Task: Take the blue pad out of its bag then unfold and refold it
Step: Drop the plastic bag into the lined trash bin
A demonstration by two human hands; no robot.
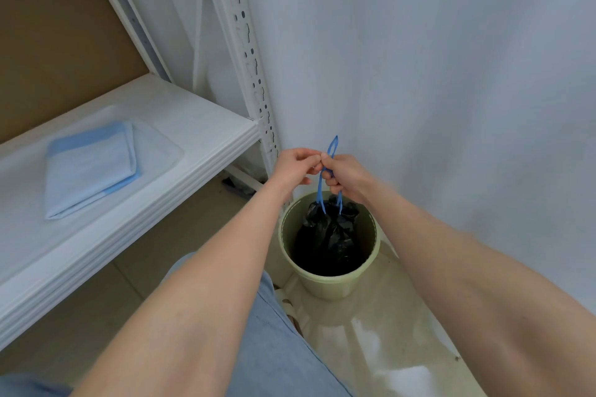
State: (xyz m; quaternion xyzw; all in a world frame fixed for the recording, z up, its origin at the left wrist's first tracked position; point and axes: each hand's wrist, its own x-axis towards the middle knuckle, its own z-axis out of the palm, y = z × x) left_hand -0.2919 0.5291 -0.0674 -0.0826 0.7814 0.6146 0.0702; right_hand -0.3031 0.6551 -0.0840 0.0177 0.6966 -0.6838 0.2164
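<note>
Left hand and right hand were together above the pale green bin, both pinching the blue drawstring of the black bag inside it; the folded blue pad lay well apart on the white shelf

The blue pad lies folded flat on the white shelf, a neat pale-blue rectangle with a deeper blue band along its far edge and another at its near right edge (the layers peek out there, slightly stepped). Its nearest corner points toward the shelf's front lip. Around it a clear, filmy bag spreads flat on the shelf. From here I cannot tell whether the pad is inside the bag or lying on top.
</note>
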